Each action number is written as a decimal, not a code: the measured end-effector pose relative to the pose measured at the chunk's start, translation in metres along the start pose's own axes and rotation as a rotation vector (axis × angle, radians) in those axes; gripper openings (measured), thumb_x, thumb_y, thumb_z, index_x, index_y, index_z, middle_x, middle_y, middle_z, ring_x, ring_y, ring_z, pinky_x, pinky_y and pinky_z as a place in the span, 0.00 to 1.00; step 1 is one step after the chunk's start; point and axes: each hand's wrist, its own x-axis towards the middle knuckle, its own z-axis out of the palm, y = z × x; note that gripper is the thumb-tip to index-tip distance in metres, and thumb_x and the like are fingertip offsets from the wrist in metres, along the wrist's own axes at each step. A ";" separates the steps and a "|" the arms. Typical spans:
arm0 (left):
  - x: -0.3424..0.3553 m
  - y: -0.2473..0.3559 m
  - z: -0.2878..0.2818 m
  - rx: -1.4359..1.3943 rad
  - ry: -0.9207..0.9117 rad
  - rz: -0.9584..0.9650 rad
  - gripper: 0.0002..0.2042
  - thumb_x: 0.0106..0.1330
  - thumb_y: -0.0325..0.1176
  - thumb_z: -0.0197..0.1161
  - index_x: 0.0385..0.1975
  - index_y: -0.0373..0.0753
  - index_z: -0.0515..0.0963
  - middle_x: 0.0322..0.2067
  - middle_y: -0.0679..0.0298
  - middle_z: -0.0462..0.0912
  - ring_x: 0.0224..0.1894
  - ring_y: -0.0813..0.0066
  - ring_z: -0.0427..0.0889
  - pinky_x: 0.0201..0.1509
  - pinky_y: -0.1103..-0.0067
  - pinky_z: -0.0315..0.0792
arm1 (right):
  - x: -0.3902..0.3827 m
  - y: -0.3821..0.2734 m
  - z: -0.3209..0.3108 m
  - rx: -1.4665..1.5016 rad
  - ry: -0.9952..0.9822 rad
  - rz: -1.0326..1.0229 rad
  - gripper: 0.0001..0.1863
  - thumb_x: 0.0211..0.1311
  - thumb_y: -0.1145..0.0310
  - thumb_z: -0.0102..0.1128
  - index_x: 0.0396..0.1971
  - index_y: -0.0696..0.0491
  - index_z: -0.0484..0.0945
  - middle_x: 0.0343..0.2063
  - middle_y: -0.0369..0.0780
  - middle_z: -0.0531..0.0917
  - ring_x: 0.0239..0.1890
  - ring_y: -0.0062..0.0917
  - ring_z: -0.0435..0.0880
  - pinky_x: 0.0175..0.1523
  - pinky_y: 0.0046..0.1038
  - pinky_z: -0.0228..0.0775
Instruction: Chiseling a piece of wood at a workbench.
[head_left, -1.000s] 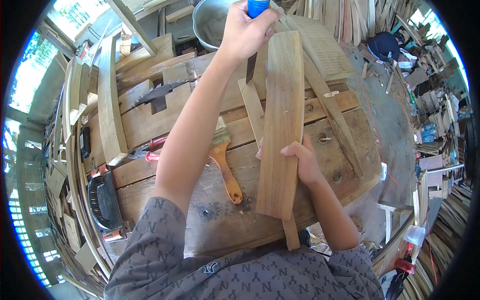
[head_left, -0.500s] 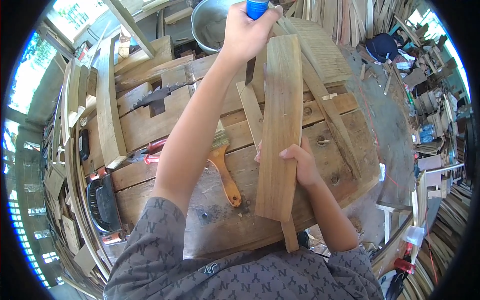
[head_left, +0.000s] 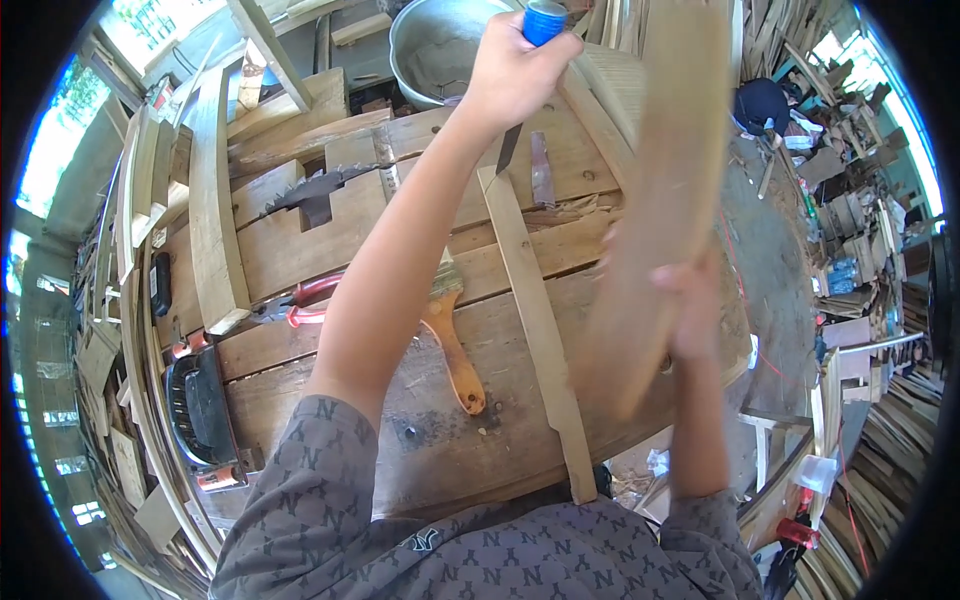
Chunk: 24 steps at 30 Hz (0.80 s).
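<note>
My left hand (head_left: 520, 75) is closed around the blue handle of a chisel (head_left: 509, 146). Its dark, flat blade points down, the tip at or just above the far end of a narrow wooden strip (head_left: 535, 320) lying on the bench. A long wooden board (head_left: 668, 170), blurred by motion, is held up on the right. My right hand (head_left: 688, 300) grips that board near its lower part, thumb on its face and fingertips showing past its left edge. A paintbrush (head_left: 454, 350) with an orange handle rests to the left of the strip.
Red-handled pliers (head_left: 318, 300), a jagged dark saw blade (head_left: 318, 195) and a black tool (head_left: 203, 405) occupy the left of the wooden bench (head_left: 440, 450). A grey metal basin (head_left: 425, 60) stands at the far side. Wood scraps (head_left: 860, 210) litter the right.
My right hand has swung the board up and to the right, uncovering the narrow strip on the bench. My left hand, with the chisel, has shifted slightly right and nearer.
</note>
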 end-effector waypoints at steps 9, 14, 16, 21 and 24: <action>0.001 -0.004 0.011 0.173 0.073 0.088 0.11 0.59 0.29 0.64 0.18 0.35 0.71 0.14 0.72 0.68 0.20 0.84 0.65 0.24 0.77 0.64 | 0.023 -0.188 -0.005 -0.494 -0.034 -0.326 0.29 0.56 0.58 0.58 0.51 0.66 0.76 0.39 0.52 0.85 0.34 0.33 0.86 0.42 0.32 0.80; -0.001 -0.001 0.013 0.127 0.049 0.108 0.11 0.58 0.28 0.64 0.19 0.34 0.70 0.13 0.70 0.68 0.19 0.83 0.64 0.24 0.76 0.64 | 0.052 -0.182 0.001 -1.137 -0.136 -0.235 0.25 0.57 0.60 0.62 0.51 0.60 0.76 0.37 0.47 0.81 0.36 0.30 0.85 0.45 0.30 0.76; -0.003 -0.002 0.007 0.196 0.048 0.129 0.11 0.58 0.28 0.64 0.19 0.34 0.69 0.13 0.69 0.67 0.19 0.82 0.63 0.24 0.76 0.64 | 0.041 -0.200 0.019 -0.834 -0.107 -0.152 0.26 0.56 0.60 0.63 0.51 0.60 0.76 0.37 0.47 0.81 0.36 0.30 0.85 0.44 0.30 0.76; -0.001 0.001 0.017 0.167 0.025 0.124 0.11 0.58 0.27 0.64 0.18 0.34 0.68 0.13 0.67 0.66 0.19 0.81 0.63 0.24 0.74 0.64 | 0.039 -0.224 0.016 -0.545 -0.118 -0.004 0.27 0.53 0.59 0.63 0.50 0.60 0.76 0.37 0.46 0.80 0.38 0.29 0.84 0.45 0.29 0.75; -0.001 -0.002 0.016 0.173 0.033 0.139 0.12 0.58 0.28 0.64 0.18 0.33 0.68 0.13 0.66 0.66 0.18 0.80 0.63 0.24 0.74 0.64 | 0.046 -0.189 0.023 -1.088 -0.151 -0.003 0.26 0.53 0.58 0.65 0.48 0.61 0.77 0.38 0.43 0.79 0.41 0.27 0.80 0.49 0.27 0.70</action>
